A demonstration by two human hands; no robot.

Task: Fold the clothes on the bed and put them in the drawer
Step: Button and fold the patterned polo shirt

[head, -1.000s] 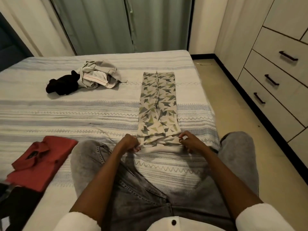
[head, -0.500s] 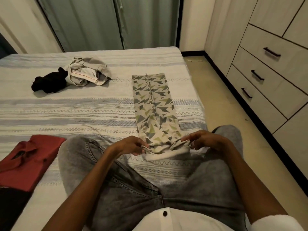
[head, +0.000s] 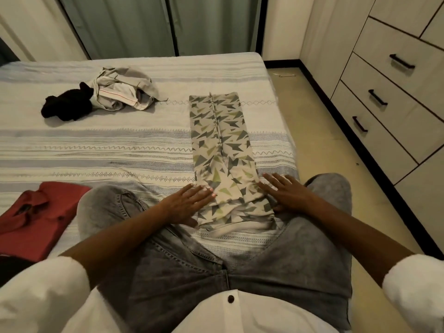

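Red shirt (head: pixel 36 219) is folded near left. Both hands, left hand (head: pixel 185 205) and right hand (head: pixel 286 193), lie flat on the patterned pants (head: pixel 223 150), mid-fold. Far pile (head: pixel 125 92) and drawers (head: pixel 384 102) untouched.

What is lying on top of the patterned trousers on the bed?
Both hands lie flat on the near end of the patterned trousers: the left hand on its left edge, the right hand on its right edge. The cloth under the palms is covered.

We saw the patterned trousers (head: pixel 222 152) lying flat and lengthwise on the bed (head: pixel 96 145), near end between our flat hands. Crumpled beige clothes (head: pixel 125 91), a black garment (head: pixel 68 105) and a folded red shirt (head: pixel 40 217) lay leftward.
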